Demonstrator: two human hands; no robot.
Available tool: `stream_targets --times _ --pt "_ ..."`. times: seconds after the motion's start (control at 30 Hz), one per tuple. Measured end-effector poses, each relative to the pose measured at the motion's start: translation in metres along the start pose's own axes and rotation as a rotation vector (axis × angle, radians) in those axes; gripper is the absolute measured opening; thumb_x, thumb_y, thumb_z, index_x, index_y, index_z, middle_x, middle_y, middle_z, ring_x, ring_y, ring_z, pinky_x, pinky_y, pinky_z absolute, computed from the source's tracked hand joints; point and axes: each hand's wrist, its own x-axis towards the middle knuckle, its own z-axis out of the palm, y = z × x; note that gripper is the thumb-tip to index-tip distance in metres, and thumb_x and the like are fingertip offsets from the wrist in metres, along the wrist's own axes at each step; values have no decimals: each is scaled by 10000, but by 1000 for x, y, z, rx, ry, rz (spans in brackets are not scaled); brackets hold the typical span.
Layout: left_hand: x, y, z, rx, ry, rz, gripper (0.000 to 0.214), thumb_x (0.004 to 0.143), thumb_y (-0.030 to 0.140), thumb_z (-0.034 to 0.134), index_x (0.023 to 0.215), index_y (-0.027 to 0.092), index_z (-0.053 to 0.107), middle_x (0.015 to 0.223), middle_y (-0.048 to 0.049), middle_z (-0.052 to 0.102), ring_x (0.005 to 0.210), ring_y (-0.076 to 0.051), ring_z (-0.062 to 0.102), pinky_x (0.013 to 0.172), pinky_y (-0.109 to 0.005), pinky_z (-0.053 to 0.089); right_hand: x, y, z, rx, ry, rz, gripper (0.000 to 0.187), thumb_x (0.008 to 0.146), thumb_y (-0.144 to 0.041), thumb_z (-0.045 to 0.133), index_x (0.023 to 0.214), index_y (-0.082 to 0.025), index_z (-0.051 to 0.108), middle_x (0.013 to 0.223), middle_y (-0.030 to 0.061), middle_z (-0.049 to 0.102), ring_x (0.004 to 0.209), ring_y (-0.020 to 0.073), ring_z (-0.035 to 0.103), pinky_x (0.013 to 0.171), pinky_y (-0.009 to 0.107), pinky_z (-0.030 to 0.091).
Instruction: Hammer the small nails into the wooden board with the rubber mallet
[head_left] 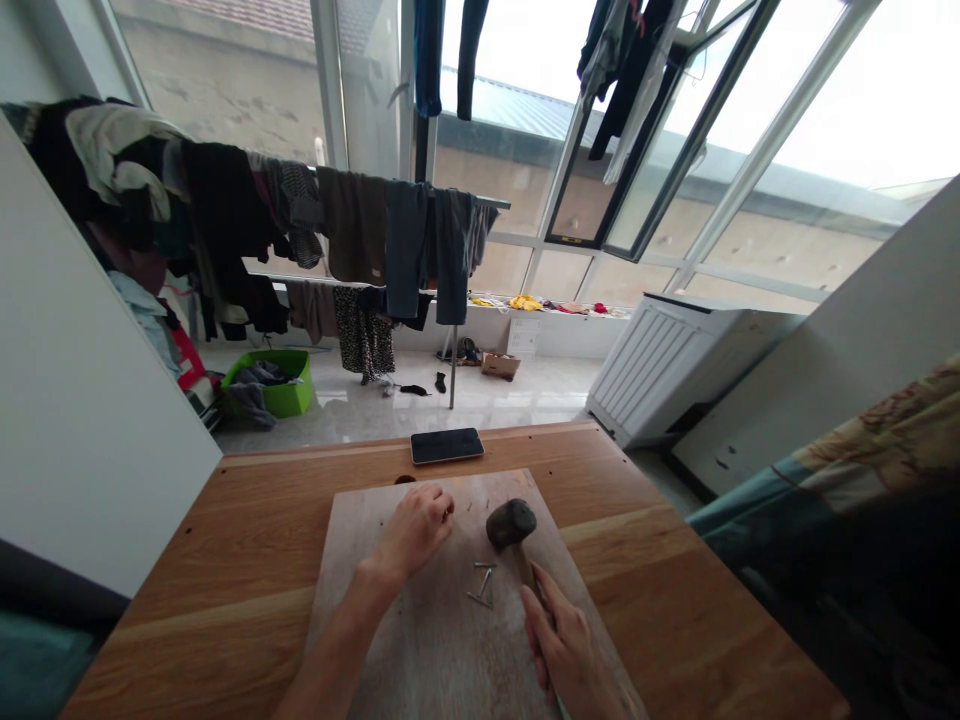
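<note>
My right hand (564,640) grips the wooden handle of a mallet whose dark head (511,522) rests on a pale wooden board (435,650). My left hand (416,528) lies on the board's far part with its fingers pinched together on a small nail at about the fingertips. The mallet head sits just right of that hand, a short gap apart. A few loose nails (482,583) lie on the board between my two hands.
The board lies on a brown wooden table (247,560). A dark phone (447,445) lies flat near the table's far edge. Beyond stand a clothes rack with hanging laundry (352,240), a green basket (274,385) and a white cabinet (675,360).
</note>
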Motion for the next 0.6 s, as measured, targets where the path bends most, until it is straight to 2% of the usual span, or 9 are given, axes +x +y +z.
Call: stream_targets --times 0.2,0.33,0.6 --pt "0 -4 4 -59 35 -11 183 852 89 536 865 200 681 923 -57 684 904 -210 627 857 -312 459 1 4 1 20 -19 5 804 895 -680 430 1500 -149 430 621 -47 485 381 121 480 310 204 365" --pt "1 -8 9 -222 105 -31 155 830 99 549 869 198 663 871 -41 674 812 -184 633 772 -278 474 1 2 1 22 -10 5 825 892 -689 424 1508 -141 416 606 -53 469 385 126 487 312 204 373" --pt "1 -20 19 -477 184 -20 89 836 181 565 849 183 652 839 -40 667 772 -172 633 726 -272 495 5 4 -2 54 -32 -17 706 918 -623 471 1452 -161 493 608 -46 509 369 113 482 305 194 366"
